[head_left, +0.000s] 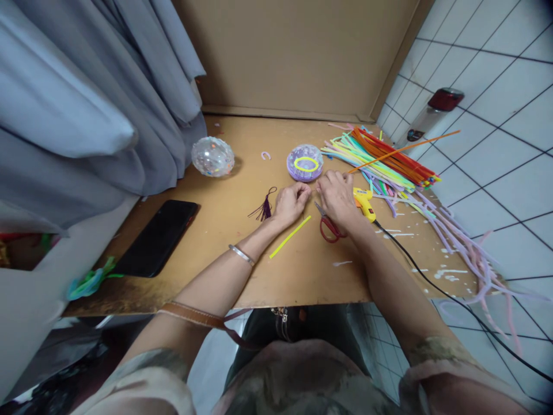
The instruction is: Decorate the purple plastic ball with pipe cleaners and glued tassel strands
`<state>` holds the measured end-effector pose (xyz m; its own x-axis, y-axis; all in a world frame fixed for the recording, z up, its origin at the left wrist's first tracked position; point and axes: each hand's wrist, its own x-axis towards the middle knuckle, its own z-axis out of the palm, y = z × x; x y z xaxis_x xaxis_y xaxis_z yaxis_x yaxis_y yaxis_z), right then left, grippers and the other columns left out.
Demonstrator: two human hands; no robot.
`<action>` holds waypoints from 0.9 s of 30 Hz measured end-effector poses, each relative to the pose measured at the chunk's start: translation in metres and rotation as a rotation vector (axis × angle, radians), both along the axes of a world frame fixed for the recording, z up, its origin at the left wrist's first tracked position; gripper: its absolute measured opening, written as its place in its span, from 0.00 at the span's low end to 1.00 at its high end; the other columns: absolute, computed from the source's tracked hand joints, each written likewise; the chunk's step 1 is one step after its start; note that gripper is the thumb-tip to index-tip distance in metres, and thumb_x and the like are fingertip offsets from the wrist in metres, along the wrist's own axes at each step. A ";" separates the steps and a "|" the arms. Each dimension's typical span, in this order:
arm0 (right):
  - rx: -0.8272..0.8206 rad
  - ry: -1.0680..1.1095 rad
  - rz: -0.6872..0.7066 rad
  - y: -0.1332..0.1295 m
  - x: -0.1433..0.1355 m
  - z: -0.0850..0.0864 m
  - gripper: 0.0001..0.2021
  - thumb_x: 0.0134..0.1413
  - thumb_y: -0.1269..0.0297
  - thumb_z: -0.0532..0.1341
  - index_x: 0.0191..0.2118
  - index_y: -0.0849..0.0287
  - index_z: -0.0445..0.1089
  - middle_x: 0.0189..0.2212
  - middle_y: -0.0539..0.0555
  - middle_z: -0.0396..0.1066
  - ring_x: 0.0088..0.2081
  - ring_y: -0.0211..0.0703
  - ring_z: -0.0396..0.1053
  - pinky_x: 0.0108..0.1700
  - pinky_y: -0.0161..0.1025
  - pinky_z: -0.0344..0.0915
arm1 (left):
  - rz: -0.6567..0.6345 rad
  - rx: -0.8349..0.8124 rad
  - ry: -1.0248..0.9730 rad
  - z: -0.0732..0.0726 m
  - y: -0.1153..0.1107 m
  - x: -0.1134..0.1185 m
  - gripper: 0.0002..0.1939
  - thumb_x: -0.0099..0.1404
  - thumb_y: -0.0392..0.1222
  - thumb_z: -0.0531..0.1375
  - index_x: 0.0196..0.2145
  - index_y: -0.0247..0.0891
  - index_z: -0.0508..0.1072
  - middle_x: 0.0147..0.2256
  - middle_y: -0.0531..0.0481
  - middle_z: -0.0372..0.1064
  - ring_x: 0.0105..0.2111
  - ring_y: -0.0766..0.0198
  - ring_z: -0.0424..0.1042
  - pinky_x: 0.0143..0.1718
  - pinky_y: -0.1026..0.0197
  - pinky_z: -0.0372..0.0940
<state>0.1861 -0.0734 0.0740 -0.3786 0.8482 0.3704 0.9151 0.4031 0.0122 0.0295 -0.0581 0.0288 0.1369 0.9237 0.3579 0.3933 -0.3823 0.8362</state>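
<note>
My left hand point(292, 202) and my right hand point(337, 195) rest on the brown table point(224, 259) with their curled fingertips almost meeting in front of a purple dome point(305, 163) that has a yellow ring on top. Whether something small is pinched between the fingers is too small to tell. Red-handled scissors point(330, 229) lie under my right wrist. A yellow glue gun point(364, 203) sits just right of that hand, its black cord point(432, 282) running off the table. A yellow pipe cleaner point(290, 236) lies below my left hand and a dark purple tassel point(263, 208) to its left.
A heap of coloured pipe cleaners point(384, 158) fills the back right, and lavender ones point(458, 236) hang over the right edge. A clear glitter ball point(213, 155) and a black phone point(158, 236) lie at the left by grey curtains point(86, 104). A cardboard wall point(298, 52) closes the back.
</note>
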 end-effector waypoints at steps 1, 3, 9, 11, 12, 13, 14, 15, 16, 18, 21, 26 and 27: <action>0.014 0.047 0.000 0.001 0.001 -0.001 0.15 0.67 0.69 0.47 0.44 0.61 0.71 0.45 0.64 0.71 0.48 0.57 0.62 0.51 0.50 0.52 | -0.004 -0.018 -0.055 0.000 0.001 0.000 0.08 0.66 0.39 0.57 0.30 0.36 0.74 0.29 0.51 0.75 0.29 0.64 0.70 0.35 0.64 0.61; 0.020 0.145 -0.004 0.002 0.002 -0.002 0.15 0.66 0.69 0.48 0.44 0.59 0.72 0.44 0.63 0.72 0.48 0.57 0.63 0.50 0.50 0.53 | -0.014 -0.053 -0.162 -0.001 0.003 0.001 0.09 0.66 0.38 0.57 0.29 0.36 0.73 0.28 0.51 0.74 0.29 0.65 0.69 0.34 0.64 0.61; -0.083 0.346 0.034 0.002 0.001 -0.002 0.11 0.65 0.65 0.52 0.41 0.56 0.72 0.43 0.60 0.72 0.48 0.56 0.66 0.50 0.49 0.57 | -0.112 -0.165 -0.408 0.003 0.001 0.006 0.11 0.65 0.37 0.59 0.25 0.37 0.69 0.22 0.55 0.66 0.23 0.70 0.62 0.30 0.66 0.58; -0.109 0.384 0.043 0.002 0.001 -0.002 0.10 0.64 0.64 0.53 0.38 0.56 0.72 0.42 0.59 0.72 0.47 0.55 0.67 0.50 0.49 0.58 | -0.157 -0.214 -0.479 0.005 -0.002 0.008 0.11 0.65 0.38 0.60 0.24 0.37 0.69 0.22 0.55 0.65 0.22 0.71 0.62 0.29 0.66 0.58; -0.118 0.401 0.041 0.002 0.001 -0.002 0.10 0.64 0.64 0.53 0.37 0.56 0.71 0.41 0.59 0.72 0.47 0.55 0.67 0.50 0.49 0.58 | -0.174 -0.236 -0.508 0.006 -0.003 0.010 0.12 0.65 0.39 0.61 0.24 0.37 0.69 0.22 0.55 0.66 0.22 0.71 0.62 0.29 0.66 0.58; -0.127 0.416 0.036 0.003 0.001 -0.002 0.10 0.63 0.64 0.53 0.37 0.56 0.71 0.41 0.59 0.72 0.46 0.55 0.67 0.50 0.49 0.58 | -0.185 -0.253 -0.531 0.006 -0.004 0.011 0.12 0.64 0.40 0.63 0.24 0.36 0.69 0.22 0.55 0.66 0.22 0.71 0.61 0.28 0.66 0.58; -0.135 0.429 0.032 0.003 0.001 -0.001 0.10 0.63 0.64 0.53 0.36 0.57 0.70 0.40 0.59 0.72 0.46 0.55 0.67 0.50 0.49 0.58 | -0.190 -0.267 -0.550 0.007 -0.004 0.011 0.13 0.64 0.41 0.64 0.24 0.36 0.69 0.22 0.54 0.66 0.22 0.72 0.61 0.28 0.67 0.58; -0.144 0.439 0.029 0.003 0.001 -0.001 0.10 0.63 0.64 0.52 0.36 0.57 0.70 0.40 0.58 0.72 0.46 0.55 0.67 0.50 0.49 0.58 | -0.190 -0.278 -0.568 0.007 -0.005 0.012 0.13 0.64 0.42 0.65 0.24 0.36 0.69 0.22 0.54 0.67 0.21 0.72 0.61 0.28 0.67 0.58; -0.152 0.447 0.030 0.003 0.002 0.000 0.10 0.63 0.64 0.52 0.36 0.57 0.70 0.40 0.58 0.72 0.46 0.54 0.67 0.50 0.49 0.58 | -0.184 -0.288 -0.588 0.007 -0.005 0.012 0.13 0.63 0.42 0.65 0.24 0.36 0.70 0.22 0.54 0.67 0.21 0.72 0.61 0.27 0.67 0.58; -0.166 0.456 0.039 0.003 0.003 0.001 0.10 0.63 0.63 0.51 0.36 0.56 0.70 0.40 0.58 0.73 0.46 0.54 0.67 0.51 0.49 0.58 | -0.155 -0.314 -0.636 0.007 -0.005 0.012 0.12 0.63 0.43 0.66 0.25 0.36 0.71 0.23 0.53 0.68 0.21 0.72 0.62 0.26 0.67 0.58; -0.170 0.462 0.039 0.004 0.004 0.002 0.11 0.63 0.63 0.51 0.37 0.56 0.70 0.41 0.59 0.73 0.47 0.54 0.67 0.51 0.50 0.58 | -0.107 -0.358 -0.697 0.008 -0.004 0.011 0.10 0.63 0.42 0.66 0.28 0.35 0.73 0.24 0.53 0.71 0.21 0.72 0.64 0.25 0.68 0.57; -0.176 0.465 0.039 0.004 0.005 0.003 0.10 0.63 0.63 0.51 0.36 0.56 0.70 0.41 0.59 0.73 0.46 0.54 0.67 0.52 0.52 0.58 | -0.119 -0.385 -0.717 0.011 -0.006 0.012 0.07 0.62 0.40 0.66 0.29 0.35 0.75 0.25 0.52 0.72 0.21 0.73 0.64 0.24 0.68 0.56; -0.178 0.467 0.042 0.004 0.005 0.003 0.10 0.63 0.63 0.51 0.36 0.56 0.69 0.40 0.59 0.72 0.46 0.54 0.67 0.52 0.52 0.58 | -0.129 -0.381 -0.718 0.012 -0.007 0.012 0.07 0.62 0.40 0.66 0.28 0.35 0.74 0.25 0.52 0.72 0.21 0.73 0.64 0.24 0.68 0.56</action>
<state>0.1912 -0.0694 0.0765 -0.2419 0.9012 0.3597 0.7895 0.3983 -0.4670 0.0417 -0.0649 0.0404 0.1071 0.9922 0.0639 -0.3141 -0.0273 0.9490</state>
